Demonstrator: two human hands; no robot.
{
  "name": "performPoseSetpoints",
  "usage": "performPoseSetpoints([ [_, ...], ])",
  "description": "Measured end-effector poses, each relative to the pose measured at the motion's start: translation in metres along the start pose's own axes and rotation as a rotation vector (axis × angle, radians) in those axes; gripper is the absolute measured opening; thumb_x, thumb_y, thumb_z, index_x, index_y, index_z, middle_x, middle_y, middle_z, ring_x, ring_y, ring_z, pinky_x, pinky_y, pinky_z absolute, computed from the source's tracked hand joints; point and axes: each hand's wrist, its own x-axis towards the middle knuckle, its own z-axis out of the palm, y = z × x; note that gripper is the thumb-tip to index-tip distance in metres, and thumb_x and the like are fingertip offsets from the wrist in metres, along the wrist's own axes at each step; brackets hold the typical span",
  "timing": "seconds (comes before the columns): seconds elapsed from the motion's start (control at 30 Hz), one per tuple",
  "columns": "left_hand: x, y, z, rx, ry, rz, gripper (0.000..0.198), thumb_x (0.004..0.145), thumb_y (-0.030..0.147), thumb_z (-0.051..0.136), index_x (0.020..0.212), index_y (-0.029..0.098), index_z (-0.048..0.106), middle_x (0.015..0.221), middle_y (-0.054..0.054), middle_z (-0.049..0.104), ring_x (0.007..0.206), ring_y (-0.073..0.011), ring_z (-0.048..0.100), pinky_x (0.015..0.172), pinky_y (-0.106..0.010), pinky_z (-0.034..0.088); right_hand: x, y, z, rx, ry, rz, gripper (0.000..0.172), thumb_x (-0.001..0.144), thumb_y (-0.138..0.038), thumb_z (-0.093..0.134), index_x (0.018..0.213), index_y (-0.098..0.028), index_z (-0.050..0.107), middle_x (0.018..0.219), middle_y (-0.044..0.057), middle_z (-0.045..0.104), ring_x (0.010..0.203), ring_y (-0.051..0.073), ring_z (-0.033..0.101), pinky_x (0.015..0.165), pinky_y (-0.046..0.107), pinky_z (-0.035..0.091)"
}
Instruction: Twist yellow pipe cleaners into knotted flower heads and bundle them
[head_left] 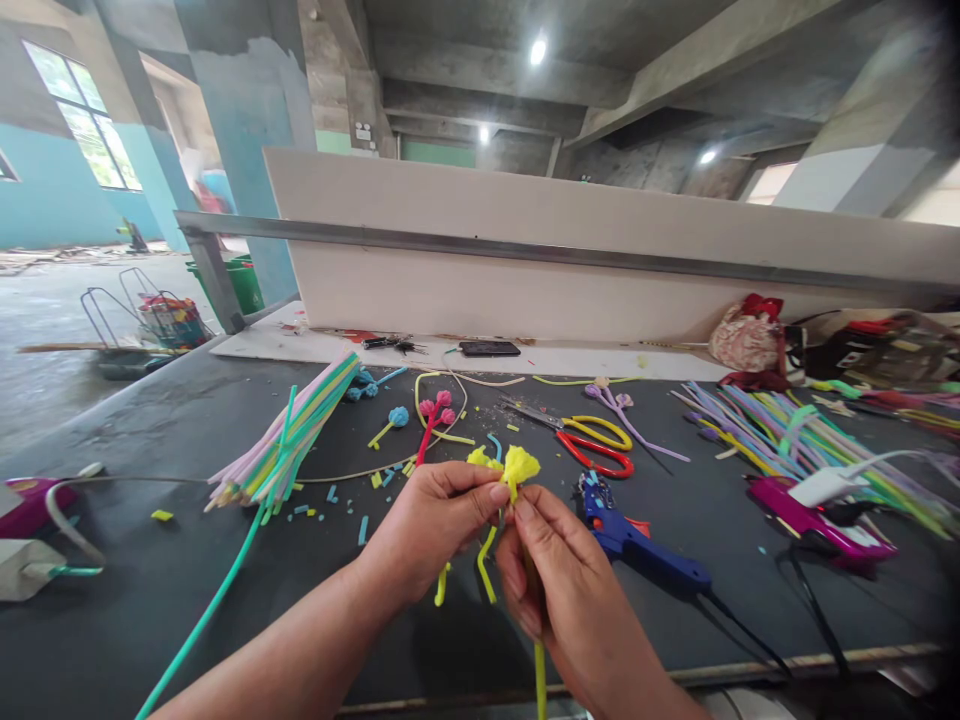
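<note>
Between my two hands is a yellow pipe-cleaner flower, its bloom pointing up. My left hand pinches it from the left, just under the bloom. From the right, my right hand grips its stem, and a yellow length runs down below that hand. A second yellow bloom shows behind my left fingertips, and bent yellow stems hang beneath. Close to my right hand lies a blue glue gun. Scissors with red and yellow handles rest beyond it. My fingers partly hide where the stems meet.
A bundle of pastel pipe cleaners lies left, another bundle right. Red flowers, a blue flower and purple flowers lie beyond my hands among cut scraps. A magenta power strip sits right; a phone lies at the back.
</note>
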Motion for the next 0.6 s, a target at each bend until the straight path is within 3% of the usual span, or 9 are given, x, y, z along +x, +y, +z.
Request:
performPoseSetpoints([
  [0.27,-0.0022,0.0029,-0.0010,0.148,0.041,0.105,0.030,0.071,0.040,0.067,0.058,0.012,0.065,0.048,0.005,0.043,0.045,-0.0044,0.029,0.044,-0.019,0.024,0.0005,-0.0010,0.0063,-0.015,0.022,-0.013,0.028,0.089,-0.044,0.045,0.075,-0.020,0.045,0.044,-0.009,0.042,0.032,0.004,0.029,0.030,0.014,0.021],
  [0.43,-0.0027,0.0035,-0.0007,0.166,0.035,0.104,0.029,0.072,0.041,0.066,0.066,0.012,0.067,0.052,0.004,0.046,0.047,-0.0059,0.032,0.044,-0.019,0.025,0.0007,-0.0040,0.0076,-0.049,0.021,-0.014,0.028,0.089,-0.044,0.044,0.074,-0.020,0.045,0.044,-0.009,0.041,0.032,0.005,0.028,0.031,0.015,0.023],
  [0.6,-0.0027,0.0028,-0.0004,0.225,0.039,0.177,0.027,0.076,0.035,0.062,0.061,0.012,0.065,0.056,0.001,0.052,0.055,-0.0085,0.042,0.052,-0.020,0.034,-0.0021,-0.0073,0.0070,-0.091,0.003,0.006,0.028,0.089,-0.044,0.043,0.075,-0.020,0.044,0.045,-0.009,0.041,0.033,0.004,0.029,0.031,0.015,0.022],
])
